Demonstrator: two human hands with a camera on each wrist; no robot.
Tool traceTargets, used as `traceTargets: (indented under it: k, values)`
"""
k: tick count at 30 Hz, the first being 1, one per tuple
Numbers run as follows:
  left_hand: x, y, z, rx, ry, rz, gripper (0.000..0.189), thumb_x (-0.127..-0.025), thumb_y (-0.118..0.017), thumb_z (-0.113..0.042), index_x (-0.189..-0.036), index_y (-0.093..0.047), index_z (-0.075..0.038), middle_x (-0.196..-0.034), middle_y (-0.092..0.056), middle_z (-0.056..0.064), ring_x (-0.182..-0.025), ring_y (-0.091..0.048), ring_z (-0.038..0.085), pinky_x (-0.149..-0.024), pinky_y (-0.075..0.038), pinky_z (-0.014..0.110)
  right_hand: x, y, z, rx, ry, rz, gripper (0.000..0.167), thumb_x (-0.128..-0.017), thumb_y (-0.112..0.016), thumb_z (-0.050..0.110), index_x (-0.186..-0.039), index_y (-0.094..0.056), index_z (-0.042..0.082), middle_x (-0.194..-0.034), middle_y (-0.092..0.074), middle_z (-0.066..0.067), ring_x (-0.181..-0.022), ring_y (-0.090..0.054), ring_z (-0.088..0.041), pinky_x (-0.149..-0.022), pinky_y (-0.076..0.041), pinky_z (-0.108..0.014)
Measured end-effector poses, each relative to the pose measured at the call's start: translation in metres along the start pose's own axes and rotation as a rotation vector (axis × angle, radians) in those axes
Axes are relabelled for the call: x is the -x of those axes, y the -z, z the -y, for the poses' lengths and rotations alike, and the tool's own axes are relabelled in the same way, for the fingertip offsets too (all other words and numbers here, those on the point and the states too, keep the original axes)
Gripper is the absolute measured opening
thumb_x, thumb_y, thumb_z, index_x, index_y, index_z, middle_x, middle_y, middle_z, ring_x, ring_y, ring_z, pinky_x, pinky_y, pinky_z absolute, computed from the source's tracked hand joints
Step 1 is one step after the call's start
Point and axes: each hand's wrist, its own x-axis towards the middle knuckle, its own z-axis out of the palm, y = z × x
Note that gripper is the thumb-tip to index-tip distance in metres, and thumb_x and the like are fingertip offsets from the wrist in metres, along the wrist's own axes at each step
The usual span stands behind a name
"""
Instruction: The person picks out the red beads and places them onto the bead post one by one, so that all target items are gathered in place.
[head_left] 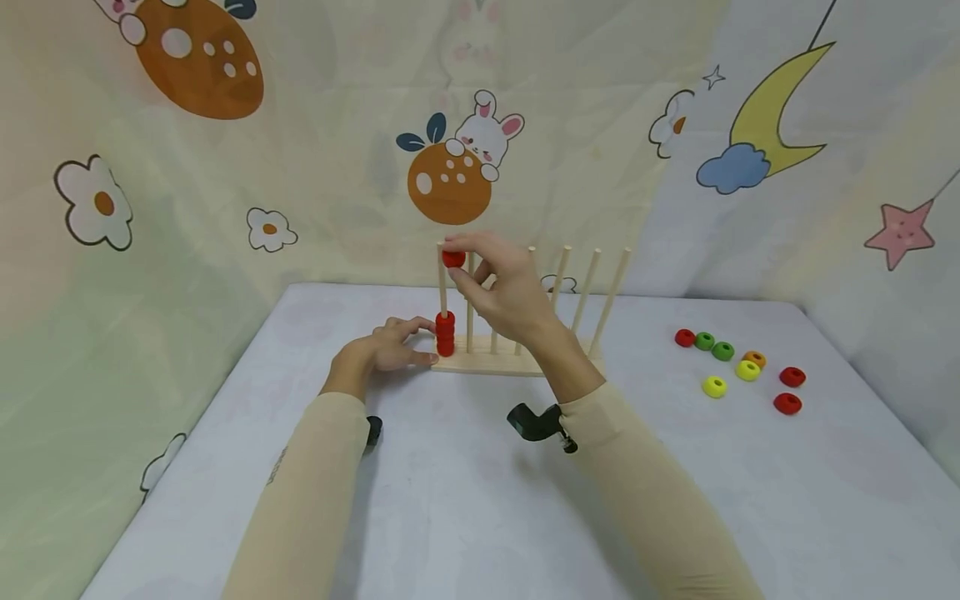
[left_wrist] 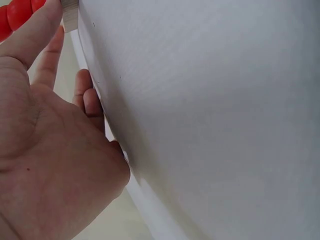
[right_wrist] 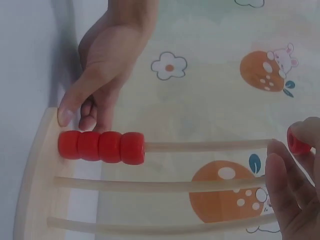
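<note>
Right hand (head_left: pixel 513 292), centre of the head view: thumb and fingertips pinch one red bead (head_left: pixel 453 259), gap narrow, bead-wide. In the right wrist view this bead sits at the right edge, just beyond the tip of the first peg (head_left: pixel 442 292) and apart from it.

Left hand (head_left: pixel 382 348), left of centre in the head view: fingers loosely spread, thumb touching the left end of the wooden base (head_left: pixel 487 365). Nothing lifted in this hand.

Stack of four red beads (head_left: pixel 446 335) on the first peg, seated at the base, centre of the head view; the peg is bare above them. The other pegs stand to the right, partly behind the right hand and forearm.

Loose on the white table (head_left: pixel 450 508), right side of the head view: three red beads (head_left: pixel 792 377), two green beads (head_left: pixel 723 351), one orange bead (head_left: pixel 754 358), two yellow beads (head_left: pixel 715 387).

Printed cloth (head_left: pixel 337 158) fills the upper part of the head view. Black wrist mount (head_left: pixel 535 422) at the right sleeve cuff.
</note>
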Motion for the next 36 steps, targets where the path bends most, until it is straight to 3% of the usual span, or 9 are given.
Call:
traceTargets:
  k: [9,20,27,36]
  values:
    - [0.002,0.001,0.000,0.015,-0.003,-0.005,0.063,-0.091,-0.069,-0.055,-0.147,-0.043,-0.043,-0.159,-0.032,0.012,-0.144,-0.028,0.041,-0.108,-0.032,0.071,-0.009,-0.007,0.003,0.015,-0.113,0.014,0.031,-0.099,-0.067,0.004,-0.130,-0.066,0.006,-0.121,-0.067,-0.008,-0.057,-0.059,-0.015,-0.056,-0.055,-0.027]
    - [0.000,0.001,-0.002,0.002,-0.007,-0.007,0.062,-0.092,-0.069,-0.052,-0.147,-0.042,-0.042,-0.160,-0.030,0.011,-0.145,-0.027,0.042,-0.109,-0.032,0.071,-0.018,-0.011,0.004,0.011,-0.176,-0.020,0.032,-0.098,-0.068,0.006,-0.130,-0.064,0.005,-0.127,-0.065,-0.010,-0.055,-0.065,-0.013,-0.053,-0.054,-0.027]
    - [-0.004,-0.005,-0.002,0.003,0.004,0.013,0.061,-0.093,-0.067,-0.054,-0.148,-0.042,-0.043,-0.161,-0.029,0.011,-0.146,-0.026,0.042,-0.111,-0.030,0.071,-0.020,-0.015,0.003,0.128,-0.262,0.018,0.038,-0.097,-0.070,0.010,-0.135,-0.062,0.009,-0.131,-0.066,-0.007,-0.055,-0.063,-0.013,-0.055,-0.052,-0.027]
    - [-0.003,-0.002,0.002,-0.009,0.007,-0.007,0.062,-0.092,-0.068,-0.055,-0.147,-0.042,-0.044,-0.160,-0.030,0.010,-0.146,-0.027,0.040,-0.109,-0.031,0.072,-0.021,-0.019,0.004,0.186,-0.270,0.032,0.046,-0.096,-0.074,0.015,-0.139,-0.059,0.011,-0.139,-0.062,-0.007,-0.053,-0.058,-0.013,-0.061,-0.053,-0.024]
